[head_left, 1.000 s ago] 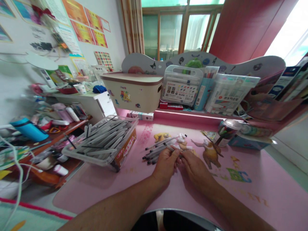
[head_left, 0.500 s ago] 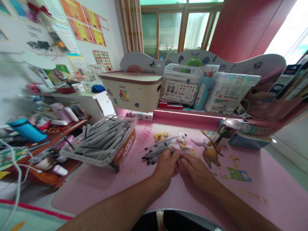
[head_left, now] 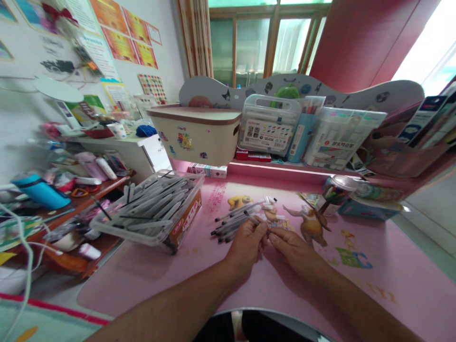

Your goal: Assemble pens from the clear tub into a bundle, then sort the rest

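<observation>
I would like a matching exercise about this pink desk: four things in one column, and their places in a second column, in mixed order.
Things:
1. clear plastic tray of grey pens
2. loose pile of grey pens
3. cream storage box with brown lid
4. round metal tin of coloured pencils

Places:
A. on the raised shelf at the back
B. right of the hands, by the bear picture
C. at the desk's left edge
D. just beyond the left hand and right hand

Pairs: 1-C, 2-D, 3-A, 4-B
</observation>
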`<state>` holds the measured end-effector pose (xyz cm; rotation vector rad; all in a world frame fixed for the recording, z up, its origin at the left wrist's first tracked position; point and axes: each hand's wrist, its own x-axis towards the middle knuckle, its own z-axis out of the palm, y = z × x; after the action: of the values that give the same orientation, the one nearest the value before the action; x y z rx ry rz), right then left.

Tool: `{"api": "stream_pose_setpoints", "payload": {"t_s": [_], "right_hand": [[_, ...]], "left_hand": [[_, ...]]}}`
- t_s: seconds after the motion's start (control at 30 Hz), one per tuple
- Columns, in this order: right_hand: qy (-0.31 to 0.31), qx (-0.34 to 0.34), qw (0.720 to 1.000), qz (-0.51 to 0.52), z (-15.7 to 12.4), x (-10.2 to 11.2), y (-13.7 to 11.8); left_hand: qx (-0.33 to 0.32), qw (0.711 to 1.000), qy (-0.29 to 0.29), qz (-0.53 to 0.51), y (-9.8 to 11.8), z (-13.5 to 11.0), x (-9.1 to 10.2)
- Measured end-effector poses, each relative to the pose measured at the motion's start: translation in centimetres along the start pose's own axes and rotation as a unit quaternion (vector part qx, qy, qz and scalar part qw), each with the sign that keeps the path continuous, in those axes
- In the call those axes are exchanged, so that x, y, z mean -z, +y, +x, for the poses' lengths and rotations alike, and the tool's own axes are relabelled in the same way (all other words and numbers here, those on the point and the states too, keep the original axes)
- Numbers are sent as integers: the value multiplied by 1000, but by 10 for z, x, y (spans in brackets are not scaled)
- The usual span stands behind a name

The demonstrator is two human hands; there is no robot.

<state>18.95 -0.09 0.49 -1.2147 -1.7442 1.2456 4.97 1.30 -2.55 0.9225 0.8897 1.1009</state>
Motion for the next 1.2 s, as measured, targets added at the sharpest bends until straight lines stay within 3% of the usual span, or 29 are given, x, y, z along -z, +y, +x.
{"api": "stream_pose_setpoints", "payload": {"t_s": [0.17,0.27,0.43,0.53,0.63,0.8,0.97,1.07,1.2], "right_hand": [[55,-46,993,91,-1,-1,10],[78,-92,979,162,0,3,19],[124,-91,957,245,1,9,23],[100,-98,948,285,2,9,20],[84,-112,937,320,4,11,19],[136,-100,910,378,8,17,21],[95,-127,915,372,6,15,22],[63,-144,922,353,5,10,23],[91,-170,927,320,5,6,23]], "left_hand": [[-12,1000,14,-15,5,4,3],[22,999,19,-38,11,5,6],[151,978,-144,-22,20,-4,6],[186,964,-189,18,21,-8,4],[186,967,-176,-5,19,-7,5],[92,981,-126,-114,16,0,8],[20,996,-65,-66,12,2,7],[25,996,-54,-68,12,4,8],[45,995,-40,-76,14,5,9]]}}
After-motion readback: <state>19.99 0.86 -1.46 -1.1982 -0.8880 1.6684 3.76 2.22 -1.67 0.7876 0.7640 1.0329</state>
